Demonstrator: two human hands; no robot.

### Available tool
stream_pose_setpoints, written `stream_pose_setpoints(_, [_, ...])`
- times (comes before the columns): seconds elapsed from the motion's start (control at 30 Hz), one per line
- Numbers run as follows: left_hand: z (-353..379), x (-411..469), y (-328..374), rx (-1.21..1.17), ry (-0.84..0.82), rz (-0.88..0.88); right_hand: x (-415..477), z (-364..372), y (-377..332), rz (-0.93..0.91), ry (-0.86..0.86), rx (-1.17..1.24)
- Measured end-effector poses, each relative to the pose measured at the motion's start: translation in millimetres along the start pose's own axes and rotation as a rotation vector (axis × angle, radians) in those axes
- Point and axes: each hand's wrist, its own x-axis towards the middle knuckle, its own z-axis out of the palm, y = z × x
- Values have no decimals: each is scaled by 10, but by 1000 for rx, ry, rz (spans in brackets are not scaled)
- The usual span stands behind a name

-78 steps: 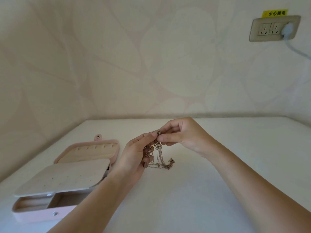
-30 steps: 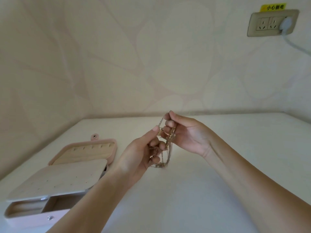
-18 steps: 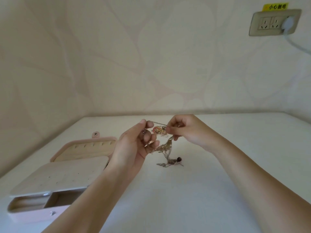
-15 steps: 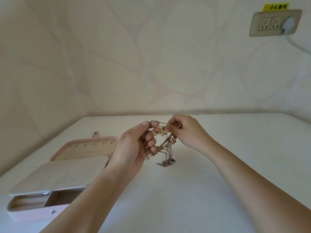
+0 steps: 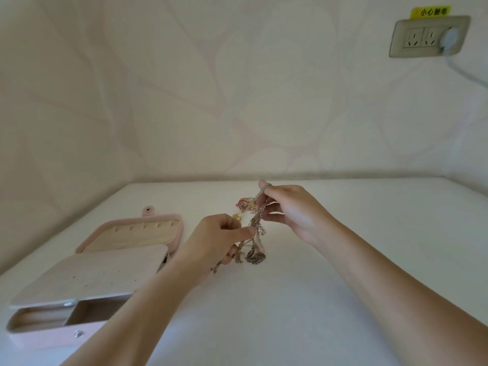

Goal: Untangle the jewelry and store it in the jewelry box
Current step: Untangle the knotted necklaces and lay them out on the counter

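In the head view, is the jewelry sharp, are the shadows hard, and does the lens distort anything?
Head view: the tangled jewelry between the left hand and right hand is slightly blurred, its chains hard to separate; head view: light is soft, with only faint shadows on the table; head view: the wall socket looks skewed by the wide lens.

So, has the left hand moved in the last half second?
Yes. The left hand pinches the jewelry tangle lower now: its fingertips were above the jewelry box's snap tab in the image, and now sit below it.
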Motion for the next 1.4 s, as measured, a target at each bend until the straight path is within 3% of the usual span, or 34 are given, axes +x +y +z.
stream_pose_setpoints(0.23, [9, -40, -12, -110, -113, 50, -53, 8, -30, 127, -113, -109])
stream_pose_setpoints(0.47, [-15, -9, 3, -283, -53, 76, -51, -150, -88, 48, -300, -120])
stream_pose_setpoints(0.6, [-32, -10, 36, -355, -75, 76, -36, -151, -59, 41, -299, -170])
stream_pose_setpoints(0.83, [-25, -35, 62, -390, -95, 170, -116, -43, -50, 278, -485, -345])
stream_pose_setpoints(1.0, [-46, -63, 80, -409, -114, 237, -153, 2, -54, 316, -586, -329])
stream_pose_setpoints(1.23, [-79, -96, 147, -472, -162, 282, -138, 162, 99, 164, -515, -294])
stream_pose_setpoints(1.4, [-153, -113, 203, -520, -144, 295, -88, 71, 35, -49, -297, -319])
